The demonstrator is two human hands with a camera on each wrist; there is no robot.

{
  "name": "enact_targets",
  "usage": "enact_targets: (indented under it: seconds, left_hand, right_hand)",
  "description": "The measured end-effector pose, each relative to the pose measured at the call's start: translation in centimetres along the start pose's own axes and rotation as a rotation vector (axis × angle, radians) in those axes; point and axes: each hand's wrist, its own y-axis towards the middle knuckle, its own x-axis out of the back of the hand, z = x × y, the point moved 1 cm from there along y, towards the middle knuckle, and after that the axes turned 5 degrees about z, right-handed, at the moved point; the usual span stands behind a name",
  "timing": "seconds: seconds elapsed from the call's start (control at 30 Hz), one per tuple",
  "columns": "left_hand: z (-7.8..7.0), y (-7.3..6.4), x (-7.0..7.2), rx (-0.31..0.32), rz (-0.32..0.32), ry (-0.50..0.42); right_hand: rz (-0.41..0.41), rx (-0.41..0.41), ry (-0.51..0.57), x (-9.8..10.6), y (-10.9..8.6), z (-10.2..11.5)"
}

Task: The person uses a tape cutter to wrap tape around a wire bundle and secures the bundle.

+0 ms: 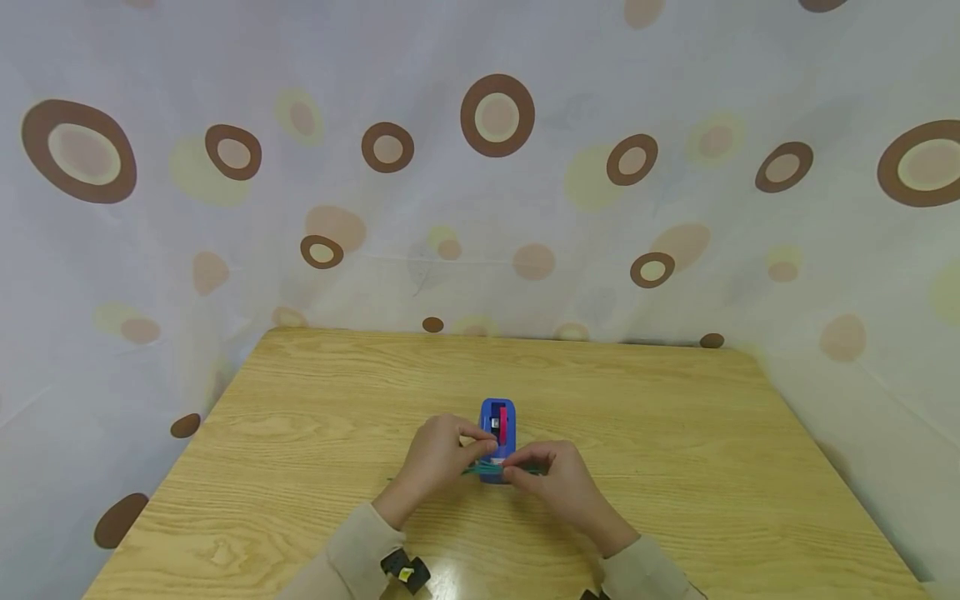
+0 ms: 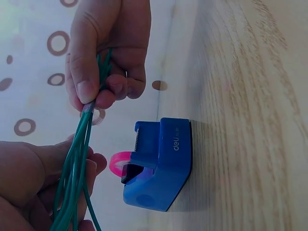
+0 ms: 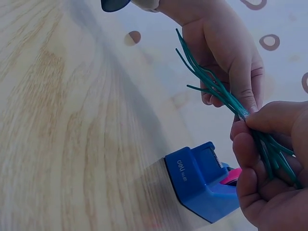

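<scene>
A bundle of thin green wire-like strands [image 3: 214,89] is held up over the near end of a blue tape dispenser [image 2: 159,168]. A short band of clear tape [image 3: 243,114] goes about the bundle's middle. My right hand [image 1: 558,479] pinches the bundle at this band between thumb and forefinger, the other fingers curled below. My left hand [image 1: 438,454] has thumb and forefinger tips brought together right at the tape, apparently pinching it. In the left wrist view the strands partly hide the left fingers.
The dispenser stands on a wooden table [image 1: 337,400], with a pink tape roll [image 2: 120,163] inside and a toothed cutting edge. A light curtain [image 1: 420,50] with brown and beige circles hangs behind the table and along its sides. Black straps [image 1: 406,572] sit at the sleeves.
</scene>
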Motion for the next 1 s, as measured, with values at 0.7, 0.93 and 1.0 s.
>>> enact_targets:
  seconds: [0.7, 0.93, 1.0]
  left_hand:
    - [-1.4, -0.5, 1.1, -0.002, -0.003, -0.036]
    - [-1.8, -0.8, 1.5, 0.001, 0.031, -0.074]
    - [-1.9, -0.9, 1.6, -0.007, 0.046, -0.08]
  right_hand:
    - [0.025, 0.089, 0.001, 0.7, -0.3, 1.8]
    - [0.03, 0.113, 0.001, 0.9, -0.5, 2.3]
    - [0.031, 0.126, -0.004, 1.0, -0.5, 2.4]
